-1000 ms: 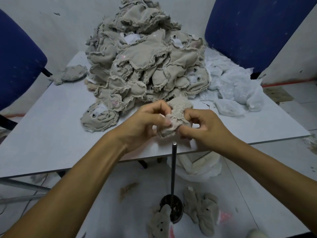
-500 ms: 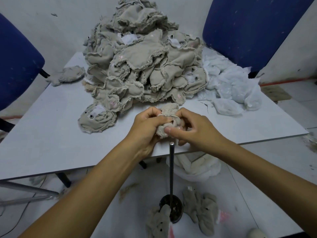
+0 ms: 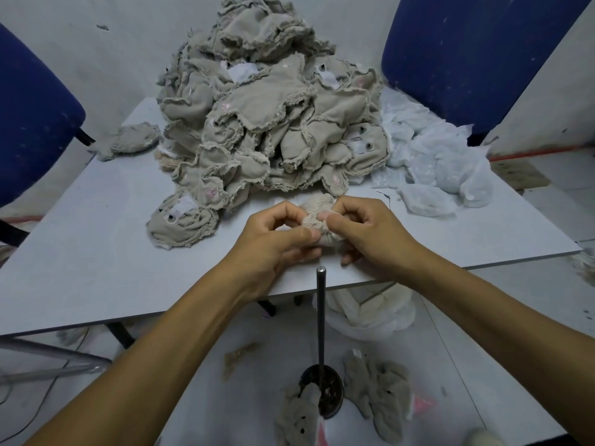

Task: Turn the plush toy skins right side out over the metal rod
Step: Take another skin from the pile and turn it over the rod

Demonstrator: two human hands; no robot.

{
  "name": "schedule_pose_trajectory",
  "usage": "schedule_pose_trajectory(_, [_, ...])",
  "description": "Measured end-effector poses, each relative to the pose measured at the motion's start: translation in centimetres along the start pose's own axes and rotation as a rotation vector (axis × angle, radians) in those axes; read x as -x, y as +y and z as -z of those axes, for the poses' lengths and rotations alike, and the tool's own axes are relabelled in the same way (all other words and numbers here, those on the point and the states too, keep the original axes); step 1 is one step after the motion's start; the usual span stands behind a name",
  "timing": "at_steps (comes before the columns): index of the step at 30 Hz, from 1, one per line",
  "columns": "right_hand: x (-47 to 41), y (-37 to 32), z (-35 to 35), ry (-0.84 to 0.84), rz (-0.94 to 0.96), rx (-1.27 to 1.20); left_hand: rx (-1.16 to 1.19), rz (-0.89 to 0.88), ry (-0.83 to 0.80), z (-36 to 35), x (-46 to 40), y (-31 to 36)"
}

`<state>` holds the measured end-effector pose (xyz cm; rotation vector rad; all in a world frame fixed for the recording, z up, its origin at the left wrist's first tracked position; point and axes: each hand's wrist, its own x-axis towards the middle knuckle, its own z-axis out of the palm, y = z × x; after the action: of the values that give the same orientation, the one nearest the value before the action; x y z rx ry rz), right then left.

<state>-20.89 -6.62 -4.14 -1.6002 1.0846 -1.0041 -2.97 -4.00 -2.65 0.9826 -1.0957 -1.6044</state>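
Note:
A small beige plush skin (image 3: 317, 217) is bunched up between both hands, just above the table's near edge. My left hand (image 3: 273, 239) pinches its lower part with thumb and curled fingers. My right hand (image 3: 370, 233) pinches its upper right side with the thumb on top. The metal rod (image 3: 321, 320) stands upright below the hands, its rounded tip a little under the skin and apart from it, its round dark base (image 3: 323, 389) on the floor. A big heap of inside-out beige skins (image 3: 273, 117) fills the back of the table.
The grey table (image 3: 96, 252) also holds a pile of white mesh fabric (image 3: 434, 162) at the right and one loose skin (image 3: 132, 143) at the left. Finished plush skins (image 3: 380, 394) lie on the floor by the rod's base. Blue chairs (image 3: 476, 49) stand at both back corners.
Both hands have lifted the skin slightly away from the rod's tip and shifted their grips. The skin is more bunched and its furry side shows between the thumbs.

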Motion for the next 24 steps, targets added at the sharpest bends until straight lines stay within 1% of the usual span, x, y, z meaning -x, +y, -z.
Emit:
schedule_pose_trajectory(3, [0.1, -0.3, 0.2, -0.058, -0.019, -0.04, 0.037, 0.036, 0.097, -0.5, -0.1, 0.0])
schedule_pose_trajectory(7, [0.8, -0.5, -0.1, -0.06, -0.046, -0.013, -0.016, 0.032, 0.215, -1.0, -0.7, -0.2])
schedule_pose_trajectory(9, [1.1, -0.4, -0.5, -0.019, -0.04, 0.033, -0.068, 0.014, 0.263, -1.4, -1.0, -0.4])
schedule_pose_trajectory(13, [1.1, -0.1, -1.1, 0.15, 0.003, 0.246, -0.129, -0.027, 0.38, -2.1, -1.8, -1.0])
schedule_pose_trajectory(15, [0.8, -0.3, -1.2, 0.176, -0.02, 0.243, -0.138, -0.039, 0.413, -2.4, -2.0, -1.1])
schedule_pose_trajectory(18, [0.3, -0.6, -1.2, 0.212, -0.05, 0.152, -0.151, -0.044, 0.38, -2.5, -1.9, -1.3])
schedule_pose_trajectory(21, [0.2, -0.8, -1.3, 0.239, -0.084, 0.036, -0.121, -0.045, 0.249, -2.1, -1.6, -1.1])
schedule_pose_trajectory(24, [0.2, -1.1, -1.0, 0.173, -0.132, -0.098, -0.06, -0.002, 0.156, -1.6, -1.4, -0.5])
